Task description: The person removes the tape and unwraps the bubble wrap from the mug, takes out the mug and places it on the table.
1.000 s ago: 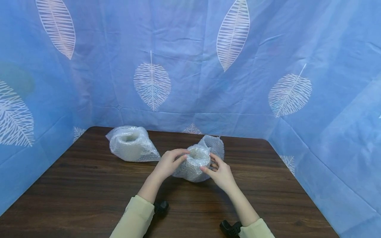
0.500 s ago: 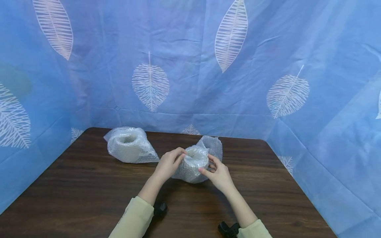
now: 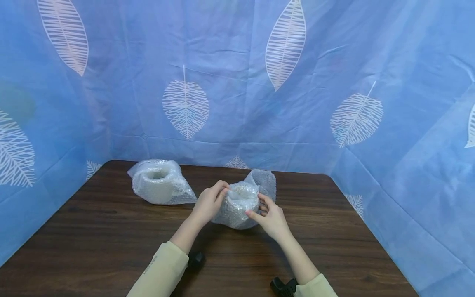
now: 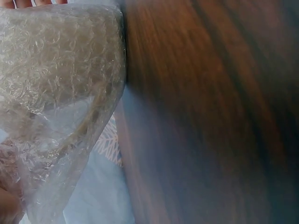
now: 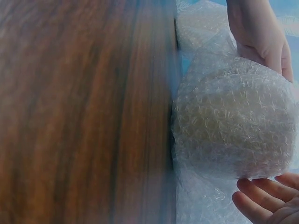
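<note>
A round bundle in clear bubble wrap [image 3: 237, 210] stands on the table, hollow at its top, with a pale thing inside whose kind I cannot tell. At its upper left rim my left hand [image 3: 210, 202] pinches the bubble wrap; crumpled film [image 4: 46, 168] shows by those fingers in the left wrist view. My right hand [image 3: 272, 218] touches the right side, its fingers spread and fairly straight in the right wrist view, fingertips [image 5: 245, 184] against the wrap. A loose flap of wrap [image 3: 265, 183] curls up behind the bundle.
A second bubble-wrapped bundle [image 3: 159, 192], also hollow on top, stands at the table's back left, its film tapering toward my left hand. The dark wooden table [image 3: 111, 247] ends at a blue leaf-patterned cloth [image 3: 237, 103] around the back and sides.
The left fingers have shifted slightly at the rim, drawing closer together on the film. The right hand keeps nearly the same place on the bundle. The whole view has drifted slightly.
</note>
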A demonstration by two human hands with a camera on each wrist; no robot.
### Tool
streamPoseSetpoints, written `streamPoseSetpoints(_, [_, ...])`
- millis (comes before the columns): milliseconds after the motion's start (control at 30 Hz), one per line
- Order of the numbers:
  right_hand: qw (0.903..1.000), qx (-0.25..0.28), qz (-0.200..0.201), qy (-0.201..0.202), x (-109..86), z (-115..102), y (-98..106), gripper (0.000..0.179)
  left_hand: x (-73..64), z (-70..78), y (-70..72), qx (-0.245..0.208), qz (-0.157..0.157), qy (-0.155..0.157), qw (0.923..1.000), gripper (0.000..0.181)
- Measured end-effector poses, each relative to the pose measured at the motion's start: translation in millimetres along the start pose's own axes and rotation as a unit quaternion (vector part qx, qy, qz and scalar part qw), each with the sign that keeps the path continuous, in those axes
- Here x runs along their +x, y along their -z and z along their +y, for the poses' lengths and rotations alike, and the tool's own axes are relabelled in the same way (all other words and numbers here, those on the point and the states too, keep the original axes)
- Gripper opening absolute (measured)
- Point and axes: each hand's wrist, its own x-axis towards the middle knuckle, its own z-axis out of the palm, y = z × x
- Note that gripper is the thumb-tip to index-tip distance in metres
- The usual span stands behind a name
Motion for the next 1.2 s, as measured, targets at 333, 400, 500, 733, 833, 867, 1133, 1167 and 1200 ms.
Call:
streamPoseSetpoints(333, [1.0,-0.006,0.0,0.002,-0.8,0.4,-1.8,0.078,3.9,-1.8,5.0,-0.036,-0.004,0.008,0.9993,0.017])
streamPoseSetpoints(400, [1.0,-0.008,0.0,0.004,-1.3,0.1,-2.0,0.078,4.3,-2.3,5.4,-0.042,-0.001,0.009,0.9991,0.017])
streamPoseSetpoints(500, [0.9999,-0.01,-0.001,0.006,-1.1,0.2,-2.5,0.078,4.7,-3.5,5.8,-0.055,0.007,0.014,0.9984,0.016])
streamPoseSetpoints(733, [0.9999,-0.012,0.005,0.004,-0.1,1.2,-2.8,0.078,6.1,-5.3,7.8,-0.104,0.038,0.033,0.9934,0.014])
streamPoseSetpoints(833, [0.9999,-0.013,0.007,0.006,0.0,1.2,-3.0,0.078,6.6,-5.5,8.9,-0.116,0.04,0.041,0.9916,0.015])
streamPoseSetpoints(867, [0.9999,-0.013,0.007,0.006,-0.1,1.0,-2.9,0.078,7.0,-5.7,9.1,-0.119,0.04,0.042,0.9911,0.015])
streamPoseSetpoints(1133, [0.9998,-0.014,0.01,0.011,-1.4,0.4,-1.2,0.079,10.4,-5.3,10.9,-0.139,0.036,0.073,0.9869,0.016])
streamPoseSetpoints(1167, [0.9998,-0.014,0.011,0.011,-1.6,0.4,-1.0,0.079,10.9,-5.7,10.9,-0.141,0.037,0.076,0.9864,0.016])
streamPoseSetpoints(1200, [0.9998,-0.015,0.011,0.01,-1.8,0.3,-0.9,0.079,11.4,-5.8,11.0,-0.144,0.039,0.078,0.9858,0.016])
